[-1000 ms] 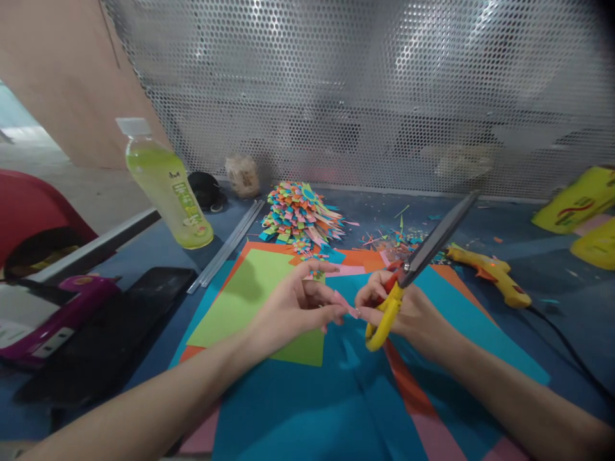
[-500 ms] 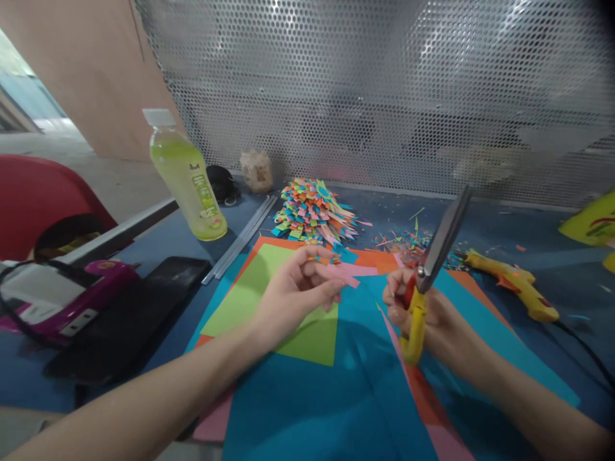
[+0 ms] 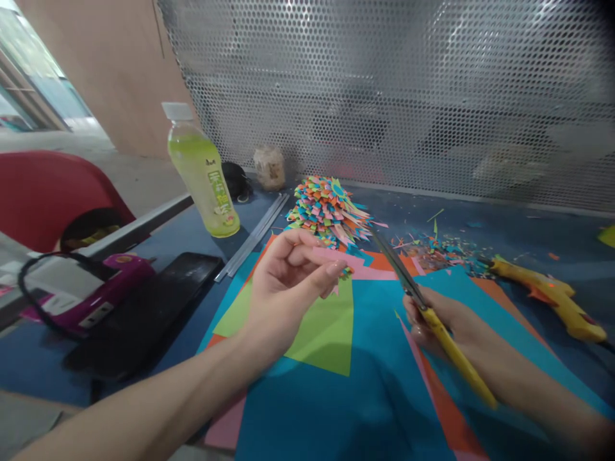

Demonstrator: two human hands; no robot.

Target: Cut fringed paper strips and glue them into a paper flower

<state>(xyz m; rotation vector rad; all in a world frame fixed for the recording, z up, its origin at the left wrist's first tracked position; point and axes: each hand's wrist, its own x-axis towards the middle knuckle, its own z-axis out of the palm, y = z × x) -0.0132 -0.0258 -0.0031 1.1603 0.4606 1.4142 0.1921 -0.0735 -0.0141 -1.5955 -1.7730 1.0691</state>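
Between the thumb and fingers of my left hand (image 3: 293,291) is a pink paper strip (image 3: 343,257), over the stacked coloured sheets. My right hand (image 3: 444,320) is closed on yellow-handled scissors (image 3: 451,349), whose blades point up and left, beyond the strip's right end. Under my hands lie a blue sheet (image 3: 375,384) and a green sheet (image 3: 331,346), with orange and pink edges showing. Behind them stands a fringed bundle of multicoloured paper strips (image 3: 321,208).
A green drink bottle (image 3: 204,179), clear sticks (image 3: 252,237), a black phone (image 3: 148,314) and a purple power strip (image 3: 110,288) are on the left. Paper scraps (image 3: 442,250) and a yellow glue gun (image 3: 548,294) lie right, before a perforated metal panel (image 3: 384,96).
The scissors have swung from pointing up and right to pointing up and left, towards the strip. The view has shifted, so the surroundings appear farther right.
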